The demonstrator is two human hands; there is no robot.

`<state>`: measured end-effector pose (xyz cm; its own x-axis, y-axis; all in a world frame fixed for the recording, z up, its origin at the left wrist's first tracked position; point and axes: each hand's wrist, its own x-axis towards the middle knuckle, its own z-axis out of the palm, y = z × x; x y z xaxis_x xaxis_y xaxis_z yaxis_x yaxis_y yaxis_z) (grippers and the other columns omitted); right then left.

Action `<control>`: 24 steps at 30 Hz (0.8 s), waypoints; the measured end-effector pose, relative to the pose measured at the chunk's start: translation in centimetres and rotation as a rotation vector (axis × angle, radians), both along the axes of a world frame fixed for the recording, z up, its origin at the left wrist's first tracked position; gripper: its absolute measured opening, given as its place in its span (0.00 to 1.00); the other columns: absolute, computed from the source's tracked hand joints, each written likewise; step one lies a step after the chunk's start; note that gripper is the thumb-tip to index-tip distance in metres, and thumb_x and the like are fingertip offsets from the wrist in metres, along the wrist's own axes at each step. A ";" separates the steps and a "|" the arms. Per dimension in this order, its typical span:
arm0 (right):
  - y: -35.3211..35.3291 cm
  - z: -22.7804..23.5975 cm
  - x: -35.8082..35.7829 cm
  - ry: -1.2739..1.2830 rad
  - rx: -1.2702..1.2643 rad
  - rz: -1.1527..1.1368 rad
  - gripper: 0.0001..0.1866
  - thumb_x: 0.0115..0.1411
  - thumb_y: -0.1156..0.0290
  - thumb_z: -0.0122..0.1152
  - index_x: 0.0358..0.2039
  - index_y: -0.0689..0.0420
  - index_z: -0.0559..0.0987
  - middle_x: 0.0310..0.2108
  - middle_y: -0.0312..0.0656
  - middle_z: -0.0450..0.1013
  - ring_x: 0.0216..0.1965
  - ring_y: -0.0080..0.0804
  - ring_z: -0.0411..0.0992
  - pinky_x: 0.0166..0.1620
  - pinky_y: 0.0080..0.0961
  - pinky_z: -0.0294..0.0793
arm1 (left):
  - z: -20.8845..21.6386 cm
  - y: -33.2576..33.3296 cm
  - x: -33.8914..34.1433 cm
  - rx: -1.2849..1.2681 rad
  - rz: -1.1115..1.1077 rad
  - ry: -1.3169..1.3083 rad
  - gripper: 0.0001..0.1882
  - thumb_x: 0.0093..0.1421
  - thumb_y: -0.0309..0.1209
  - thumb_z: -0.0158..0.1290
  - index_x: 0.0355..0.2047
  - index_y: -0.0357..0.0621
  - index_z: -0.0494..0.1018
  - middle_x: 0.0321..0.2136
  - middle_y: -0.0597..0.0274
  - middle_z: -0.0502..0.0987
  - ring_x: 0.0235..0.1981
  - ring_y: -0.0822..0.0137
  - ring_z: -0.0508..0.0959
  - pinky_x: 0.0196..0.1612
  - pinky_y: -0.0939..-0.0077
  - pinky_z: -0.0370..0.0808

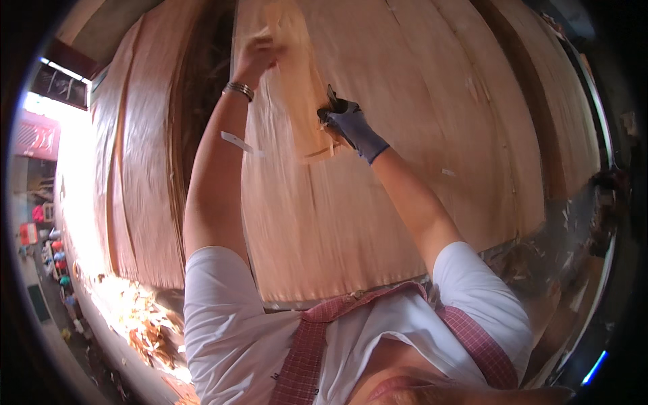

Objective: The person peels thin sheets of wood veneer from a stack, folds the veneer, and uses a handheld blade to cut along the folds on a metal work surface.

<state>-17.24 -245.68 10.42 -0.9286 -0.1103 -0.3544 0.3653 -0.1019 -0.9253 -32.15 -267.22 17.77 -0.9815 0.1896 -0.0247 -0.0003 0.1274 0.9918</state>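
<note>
A pale yellowish piece of wood veneer [293,74] lies over a large stack of reddish wood veneer sheets [405,189] in front of me. My left hand [262,54], bare with a metal band at the wrist, is over the pale piece's far left side; its fingers are smeared by motion. Wearing a grey-blue glove with dark fingers, my right hand [345,118] is closed round a small dark tool [331,94] beside the piece's right edge. Its exact kind is hard to make out. A narrow white strip [236,142] shows at my left forearm.
To the left, beyond a dark gap, stands another veneer stack [145,142]. Wood scraps [145,320] are heaped at the lower left, and more debris [520,260] lies on the floor at the right. A small white scrap [448,173] rests on the middle stack.
</note>
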 end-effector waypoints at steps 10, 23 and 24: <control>-5.2 -3.6 -5.4 0.288 1.115 -0.115 0.27 0.49 0.65 0.66 0.48 0.63 0.72 0.46 0.58 0.73 0.35 0.53 0.74 0.42 0.40 0.72 | -17.0 -5.0 -4.7 -0.466 0.288 0.057 0.16 0.45 0.31 0.61 0.35 0.40 0.73 0.27 0.55 0.79 0.29 0.61 0.79 0.33 0.69 0.75; -15.8 -5.4 -11.7 0.126 1.344 0.158 0.16 0.62 0.64 0.46 0.42 0.64 0.64 0.31 0.60 0.76 0.35 0.54 0.77 0.36 0.48 0.75 | -15.0 -6.6 -6.1 -0.664 -0.308 0.602 0.15 0.55 0.29 0.53 0.43 0.54 0.78 0.41 0.68 0.75 0.48 0.61 0.72 0.51 0.64 0.66; -15.9 -5.5 -12.0 0.097 1.356 0.148 0.16 0.62 0.63 0.46 0.41 0.63 0.64 0.32 0.61 0.75 0.36 0.54 0.77 0.37 0.49 0.75 | -14.8 -6.6 -5.9 -0.690 -0.315 0.638 0.15 0.56 0.29 0.53 0.43 0.55 0.78 0.41 0.69 0.75 0.48 0.62 0.72 0.50 0.65 0.67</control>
<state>-29.25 -261.58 4.95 -0.9657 0.1687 -0.1975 0.2218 0.9312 -0.2892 -38.03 -273.87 2.94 -0.7566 0.5874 0.2874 0.6411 0.5797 0.5029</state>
